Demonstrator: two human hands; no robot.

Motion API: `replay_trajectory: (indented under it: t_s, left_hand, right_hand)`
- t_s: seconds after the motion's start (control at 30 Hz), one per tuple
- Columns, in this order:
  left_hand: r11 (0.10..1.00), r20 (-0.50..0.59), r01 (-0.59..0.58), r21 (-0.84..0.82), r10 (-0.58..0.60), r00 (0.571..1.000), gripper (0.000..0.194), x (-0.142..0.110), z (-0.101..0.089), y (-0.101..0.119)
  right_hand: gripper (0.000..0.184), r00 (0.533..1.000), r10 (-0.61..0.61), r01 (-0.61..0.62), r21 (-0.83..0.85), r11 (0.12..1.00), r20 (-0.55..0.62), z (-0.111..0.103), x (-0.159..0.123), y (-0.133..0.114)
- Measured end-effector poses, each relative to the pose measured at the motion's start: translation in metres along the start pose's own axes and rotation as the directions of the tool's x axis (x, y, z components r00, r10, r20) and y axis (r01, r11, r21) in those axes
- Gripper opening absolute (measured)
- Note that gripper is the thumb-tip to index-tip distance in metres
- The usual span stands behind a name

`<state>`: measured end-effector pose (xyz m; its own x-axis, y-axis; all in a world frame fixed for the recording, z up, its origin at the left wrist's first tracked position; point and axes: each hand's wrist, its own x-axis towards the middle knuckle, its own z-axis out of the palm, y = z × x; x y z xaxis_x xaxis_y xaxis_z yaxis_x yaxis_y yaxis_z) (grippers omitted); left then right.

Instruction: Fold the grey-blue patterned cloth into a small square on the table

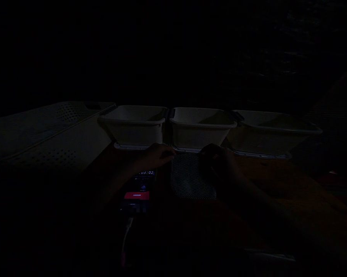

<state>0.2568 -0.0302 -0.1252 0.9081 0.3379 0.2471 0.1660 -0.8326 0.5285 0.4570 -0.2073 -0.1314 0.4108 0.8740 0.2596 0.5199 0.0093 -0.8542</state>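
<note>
Left hand [158, 154] and right hand [218, 159] meet at a sheet's far edge, the mesh sheet [187, 179] near three tubs [200, 132]; too dark to tell if either grips.

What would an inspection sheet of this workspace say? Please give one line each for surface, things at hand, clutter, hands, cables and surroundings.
Surface: brown table, dimly lit; much of it is too dark to judge.
Things at hand: a textured sheet lies between the hands; material unclear.
Clutter: a lit phone left of the sheet.
Hands: left hand at the sheet's far left corner, right hand over its far right part; grip too dark to confirm.
Cables: one pale cable at the phone's near end; its other end cannot be made out.
Surroundings: perforated basket at left, three pale tubs in a row beyond the sheet; darkness behind.
</note>
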Motion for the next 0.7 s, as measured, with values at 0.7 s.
replay_trajectory:
  t_s: [0.7]
  left_hand:
    - [0.971, -0.203, -0.239, 0.032, 0.240, 0.949, 0.013, 0.000, 0.005, 0.023]
  right_hand:
    - [0.029, 0.903, -0.375, 0.430, -0.471, 0.770, 0.210, 0.012, 0.007, 0.002]
